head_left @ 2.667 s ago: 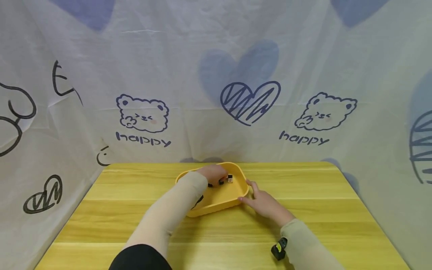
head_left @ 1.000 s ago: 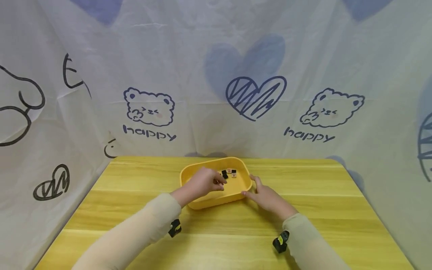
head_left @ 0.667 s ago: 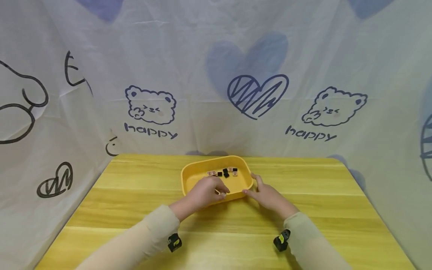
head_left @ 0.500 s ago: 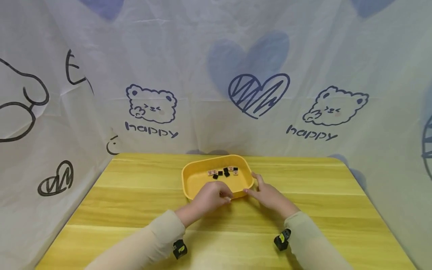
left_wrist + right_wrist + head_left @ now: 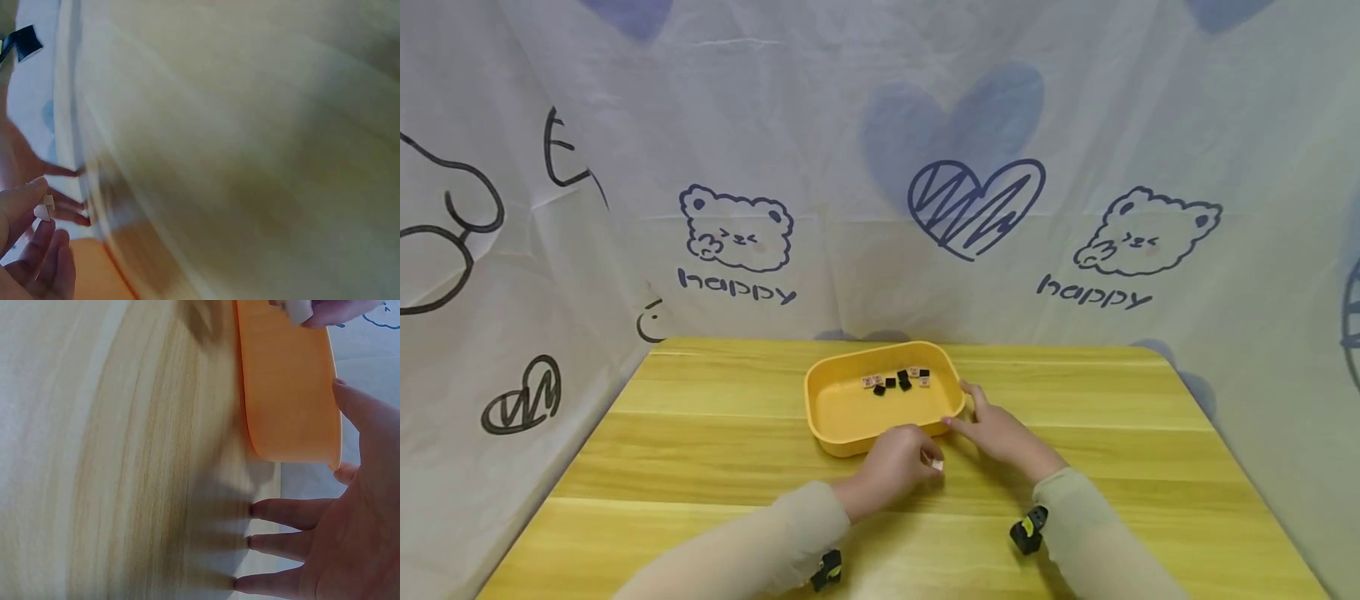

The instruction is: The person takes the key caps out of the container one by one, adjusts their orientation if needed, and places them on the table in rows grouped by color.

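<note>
My left hand [image 5: 891, 468] is just in front of the yellow tray [image 5: 850, 414], low over the table. Between thumb and fingers it pinches a small white tile [image 5: 937, 465]; the left wrist view shows pale pieces [image 5: 42, 212] at the fingertips. My right hand [image 5: 1002, 435] holds the tray's near right corner, thumb on the near side and index finger round the corner. Its other fingers [image 5: 281, 547] stretch straight down toward the table. Inside the tray lie several small tiles [image 5: 879, 389], some black side up, others with a white, red-marked face up.
The tray stands on a yellow wood-grain table [image 5: 700, 417] near its back edge. Behind and beside it hangs a white cloth [image 5: 850, 192] with printed hearts and bears. Black wrist cameras [image 5: 1028, 530] sit on both sleeves.
My left hand has lifted out of the tray with a tile and moved toward me and to the right, past the near rim. My right hand keeps its place at the corner.
</note>
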{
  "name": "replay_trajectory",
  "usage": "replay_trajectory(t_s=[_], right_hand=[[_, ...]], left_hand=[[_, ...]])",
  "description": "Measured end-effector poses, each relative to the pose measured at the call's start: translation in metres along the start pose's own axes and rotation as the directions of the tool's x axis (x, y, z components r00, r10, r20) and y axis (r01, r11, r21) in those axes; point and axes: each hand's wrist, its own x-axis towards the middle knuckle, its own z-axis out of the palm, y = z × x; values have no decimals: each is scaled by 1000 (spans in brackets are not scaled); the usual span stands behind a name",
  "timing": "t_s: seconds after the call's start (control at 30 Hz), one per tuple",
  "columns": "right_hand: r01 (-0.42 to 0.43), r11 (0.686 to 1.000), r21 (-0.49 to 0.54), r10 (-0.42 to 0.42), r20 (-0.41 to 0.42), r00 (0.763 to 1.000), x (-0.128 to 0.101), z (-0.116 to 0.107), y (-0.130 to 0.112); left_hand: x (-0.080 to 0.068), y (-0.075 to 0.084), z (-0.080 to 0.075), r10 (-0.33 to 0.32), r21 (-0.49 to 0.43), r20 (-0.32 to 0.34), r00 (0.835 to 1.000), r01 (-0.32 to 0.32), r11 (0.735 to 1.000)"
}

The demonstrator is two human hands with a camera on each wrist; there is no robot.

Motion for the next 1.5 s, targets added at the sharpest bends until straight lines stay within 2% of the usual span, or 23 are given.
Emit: replay_trajectory(t_s=[0.1, 0.27, 0.43, 0.67, 0.83, 1.13, 1.5], right_hand=[[11, 1000, -3, -11, -10, 1000, 0, 0, 0], [29, 999, -13, -29, -18, 999, 0, 0, 1], [34, 999, -12, -34, -20, 999, 0, 1, 2], [13, 1000, 6, -13, 9, 1000, 0, 1, 2], [-2, 1000, 15, 2, 30, 1000, 1, 1, 2], [-3, 1000, 5, 2, 20, 1000, 2, 0, 2], [-3, 1000, -1, 3, 16, 1000, 1, 0, 1]], left_hand=[[2, 3, 6, -11, 55, 26, 1000, 9, 998], [7, 3, 15, -5, 110, 10, 1000, 4, 994], [11, 1, 24, 24, 76, 43, 999, -27, 997], [10, -1, 33, 12, 66, 86, 996, -18, 998], [10, 0, 34, 21, 64, 98, 995, -27, 998], [8, -1, 29, 34, 47, 120, 992, -40, 998], [4, -2, 25, 61, 107, 148, 987, -77, 991]])
